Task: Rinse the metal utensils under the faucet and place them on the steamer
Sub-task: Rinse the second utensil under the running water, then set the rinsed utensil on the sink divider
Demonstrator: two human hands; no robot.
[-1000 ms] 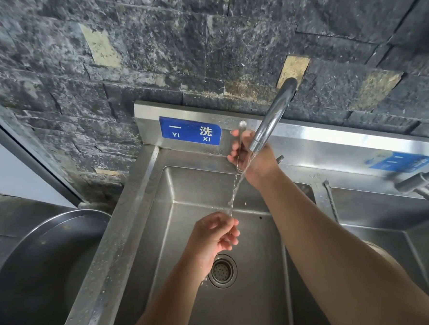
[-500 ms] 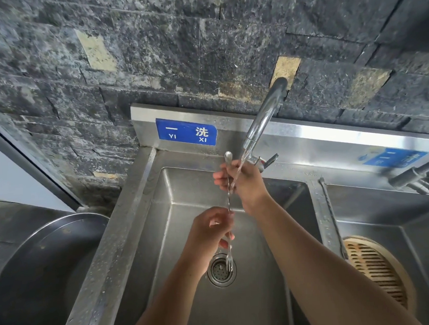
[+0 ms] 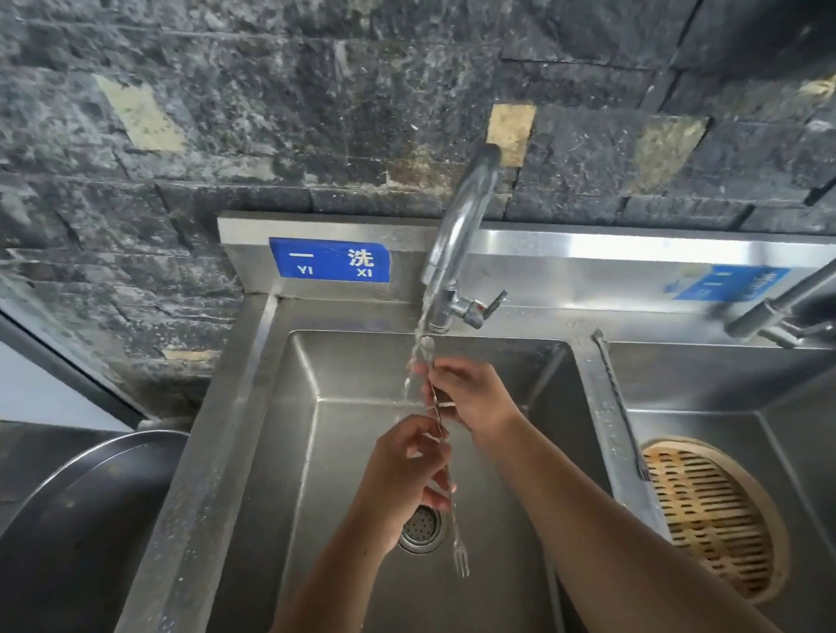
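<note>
Both your hands grip the long metal fork (image 3: 454, 524): right hand (image 3: 470, 396) near its top under the running faucet (image 3: 456, 245), left hand (image 3: 406, 468) lower.

A steel sink basin (image 3: 341, 370) has a round drain strainer (image 3: 421, 529) in its floor. Behind the basin, a blue sign (image 3: 329, 260) sits on the backsplash under a dark stone wall (image 3: 295, 103). Just left of the basin stands a large metal pot (image 3: 77, 533); to its right is a second basin (image 3: 816, 463).
</note>
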